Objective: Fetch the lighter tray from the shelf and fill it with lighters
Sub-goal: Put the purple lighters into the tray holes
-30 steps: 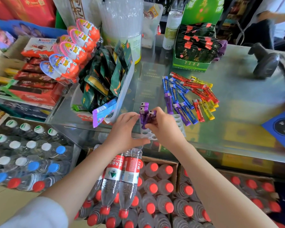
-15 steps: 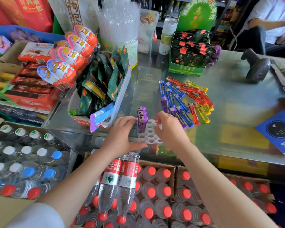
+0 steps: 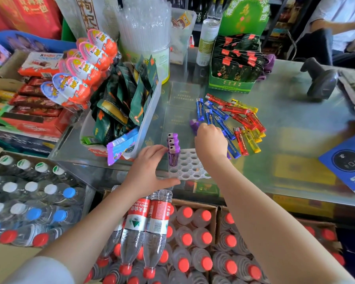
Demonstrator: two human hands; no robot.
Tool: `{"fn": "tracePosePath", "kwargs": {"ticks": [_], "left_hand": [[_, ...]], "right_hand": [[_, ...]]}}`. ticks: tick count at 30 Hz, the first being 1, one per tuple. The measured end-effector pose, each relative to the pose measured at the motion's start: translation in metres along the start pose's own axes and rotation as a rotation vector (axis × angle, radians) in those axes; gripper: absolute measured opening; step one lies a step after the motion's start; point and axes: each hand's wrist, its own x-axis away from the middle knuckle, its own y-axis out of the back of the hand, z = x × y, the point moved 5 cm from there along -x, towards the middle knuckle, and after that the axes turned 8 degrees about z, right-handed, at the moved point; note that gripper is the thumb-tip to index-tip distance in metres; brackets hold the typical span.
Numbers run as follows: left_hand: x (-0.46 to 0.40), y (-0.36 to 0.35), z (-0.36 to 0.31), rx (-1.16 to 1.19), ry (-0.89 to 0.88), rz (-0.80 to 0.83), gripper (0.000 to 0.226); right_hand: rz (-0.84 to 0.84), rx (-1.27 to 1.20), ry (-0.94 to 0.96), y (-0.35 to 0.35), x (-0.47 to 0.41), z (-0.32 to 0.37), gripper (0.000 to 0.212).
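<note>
The tray, a white grid of round holes, sits at the near edge of the glass counter in the lower middle of the frame. Three purple lighters now stand upright along its left column; a second ago the right hand was pressing one in there. That hand has since left the tray and moved up and right to the loose pile of blue, red and yellow lighters just above the tray. Its fingers curl down over a purple one, though whether they have closed on it cannot be told. The left hand stays at the tray's left edge, fingers loosely spread, fingertips against the standing lighters. Most holes are empty, so the filling looks barely begun
</note>
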Motion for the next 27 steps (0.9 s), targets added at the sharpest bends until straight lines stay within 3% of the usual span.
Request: {"fn": "tracePosePath", "kwargs": {"ticks": [5,10,13,16,21,27], "left_hand": [[0.002,0.000,0.001,0.007,-0.008,0.006,0.084],[0.002,-0.002,-0.001,0.006,0.005,-0.014,0.079],[-0.002,-0.003,-0.003,0.020,0.007,-0.023,0.078],[-0.005,-0.002,-0.004,0.015,-0.002,-0.027,0.079],[-0.005,-0.001,-0.003,-0.011,-0.012,-0.042,0.079],[-0.005,-0.003,-0.001,-0.028,0.002,-0.012,0.082]], "right_hand": [[0.032,-0.112,0.046,0.018,0.007,0.003,0.015],[0.108,-0.878,0.127,0.018,0.043,-0.013,0.011],[0.176,-1.165,0.132,-0.001,0.062,-0.012,0.008],[0.145,-1.183,0.157,-0.013,0.068,-0.010,0.015],[0.146,-1.011,0.246,-0.015,0.067,0.000,0.032],[0.047,-0.833,0.282,-0.019,0.072,0.003,0.011]]}}
